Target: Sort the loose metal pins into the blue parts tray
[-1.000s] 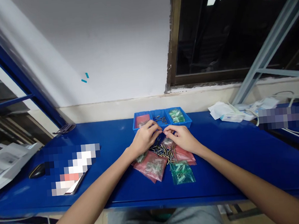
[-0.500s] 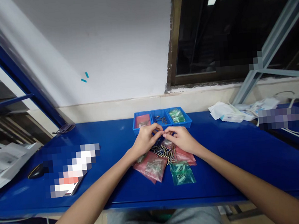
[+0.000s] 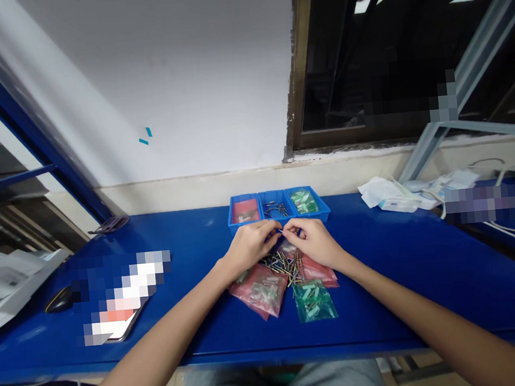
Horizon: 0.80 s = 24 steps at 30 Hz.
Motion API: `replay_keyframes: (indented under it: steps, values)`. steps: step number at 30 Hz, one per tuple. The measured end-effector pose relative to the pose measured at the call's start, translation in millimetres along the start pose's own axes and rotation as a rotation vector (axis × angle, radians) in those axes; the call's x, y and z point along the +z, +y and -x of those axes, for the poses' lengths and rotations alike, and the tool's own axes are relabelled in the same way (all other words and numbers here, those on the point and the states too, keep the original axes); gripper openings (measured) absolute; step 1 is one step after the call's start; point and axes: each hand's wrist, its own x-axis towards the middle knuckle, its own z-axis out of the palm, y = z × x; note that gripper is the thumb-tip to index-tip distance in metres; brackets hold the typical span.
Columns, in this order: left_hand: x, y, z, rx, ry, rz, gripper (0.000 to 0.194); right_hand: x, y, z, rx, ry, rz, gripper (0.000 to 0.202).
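Observation:
My left hand [image 3: 253, 244] and my right hand [image 3: 313, 240] meet above a pile of thin metal pins [image 3: 283, 264], gold and dark. Both are closed, thumb pinched against fingers, around a small thin piece [image 3: 281, 231] that spans the gap between them. Most of that piece is covered by the fingertips. Below the left wrist lies a pink bag [image 3: 264, 291] with small pale parts inside. Under my right hand is another pink bag [image 3: 318, 270], partly hidden. Nearer to me, a green bag [image 3: 314, 301] also holds pale parts.
Three joined blue bins stand behind the hands: the left bin [image 3: 231, 214] holds a pink bag, the middle bin [image 3: 267, 197] loose pins, the right bin [image 3: 324, 211] green bags. A computer mouse [image 3: 59, 299] lies left; white packaging [image 3: 388, 195] sits at the back right.
The fingertips have parted slightly, and the thin piece between them now shows. Both hands otherwise stay above the pile; the view has shifted a little.

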Motion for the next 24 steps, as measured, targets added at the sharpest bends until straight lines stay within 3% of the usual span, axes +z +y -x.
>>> replay_keyframes:
  steps: [7, 11, 15, 20, 24]
  values:
    - [-6.0, 6, -2, 0.002, -0.007, 0.003, 0.016, 0, 0, 0, -0.012, 0.000, 0.023, 0.018]
    - [-6.5, 10, -5, -0.069, 0.053, 0.273, 0.015, 3, 2, 1, -0.023, 0.030, 0.031, 0.013]
    - [-3.1, 12, -7, -0.169, 0.066, 0.488, 0.015, 4, 1, 2, -0.053, -0.031, 0.085, 0.011]
    - [-2.3, 11, -7, -0.198, 0.124, 0.429, 0.014, 2, -2, 1, -0.063, -0.040, 0.083, 0.013]
    - [-2.6, 8, -5, -0.084, 0.173, 0.221, 0.012, 0, -4, 1, -0.053, -0.025, 0.066, 0.013]
